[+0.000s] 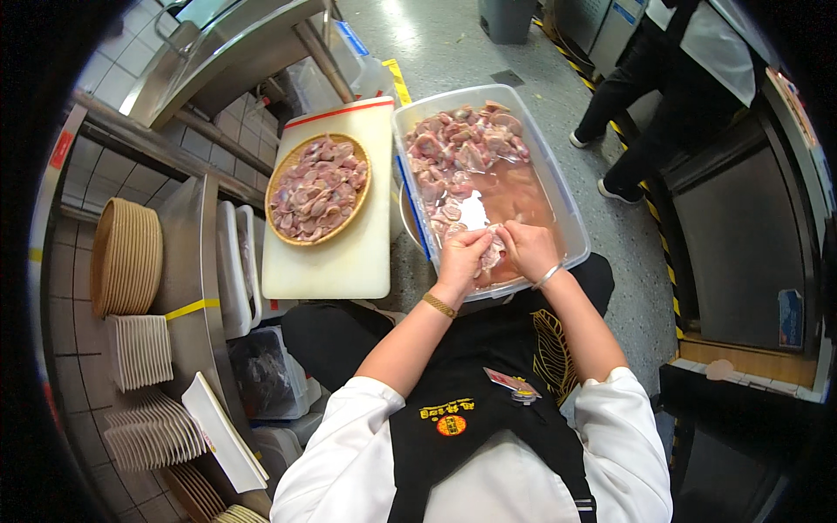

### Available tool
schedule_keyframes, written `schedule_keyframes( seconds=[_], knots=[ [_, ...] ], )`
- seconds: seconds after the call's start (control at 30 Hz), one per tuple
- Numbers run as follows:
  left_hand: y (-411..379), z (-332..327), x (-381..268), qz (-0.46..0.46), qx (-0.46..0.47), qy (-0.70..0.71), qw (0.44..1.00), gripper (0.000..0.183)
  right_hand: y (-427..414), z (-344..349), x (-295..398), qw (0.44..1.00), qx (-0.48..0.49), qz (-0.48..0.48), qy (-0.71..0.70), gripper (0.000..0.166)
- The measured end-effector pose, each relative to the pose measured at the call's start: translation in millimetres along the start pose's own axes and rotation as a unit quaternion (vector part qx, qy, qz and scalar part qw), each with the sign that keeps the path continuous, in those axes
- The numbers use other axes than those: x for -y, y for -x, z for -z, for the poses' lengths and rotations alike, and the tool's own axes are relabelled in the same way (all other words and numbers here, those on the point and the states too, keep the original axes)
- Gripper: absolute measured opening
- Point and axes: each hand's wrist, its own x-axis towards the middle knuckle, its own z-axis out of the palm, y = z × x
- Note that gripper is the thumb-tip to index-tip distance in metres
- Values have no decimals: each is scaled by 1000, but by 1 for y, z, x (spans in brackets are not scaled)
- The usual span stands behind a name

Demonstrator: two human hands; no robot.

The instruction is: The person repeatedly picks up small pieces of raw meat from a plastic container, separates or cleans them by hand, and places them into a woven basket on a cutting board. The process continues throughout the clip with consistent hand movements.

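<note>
Pinched between my left hand [463,258] and my right hand [533,248] is a pale pink piece of meat [492,253], apparently a poultry gizzard. Both hands are over the near end of a clear plastic tub [567,202]. Reddish water [513,196] fills part of the tub, and many raw gizzards [464,140] are heaped at its far end and along its left side. To the left, a round woven basket [269,208] holds a pile of similar gizzards [318,189]. Under that basket lies a white cutting board [327,278] with a red stripe.
Stacked woven baskets [127,258] and racks of white plates [153,431] line a steel shelf [189,261] at left. Another person [660,98] stands at upper right, near black-and-yellow floor tape [660,222]. A grey bin [507,19] is at the top.
</note>
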Motion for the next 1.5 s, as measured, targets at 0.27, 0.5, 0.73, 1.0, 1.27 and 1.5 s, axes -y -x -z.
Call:
schedule_keyframes(
  seconds=[0.27, 0.5, 0.73, 1.0, 1.27, 1.5],
  knots=[
    [3, 6, -16, -31, 10, 16, 999, 10, -1, -12, 3, 998, 38, 37, 18, 11],
    [-41, 117, -132, -393, -256, -347, 812, 11, -5, -7, -26, 996, 82, -18, 16, 28],
    [-57, 270, -175, -86, -232, -794, 556, 58, -18, -10, -33, 978, 175, -85, 76, 27],
    [-45, 190, -178, -309, -256, -766, 502, 45, -38, -49, 35, 916, 363, 54, 161, 59],
    [6, 10, -83, -304, 60, -430, 848, 17, -38, -54, -25, 854, 436, -140, 246, 44],
    [-7, 9, 9, -112, 31, -336, 935, 47, -26, 14, -40, 953, 244, 8, -181, 50]
  ],
)
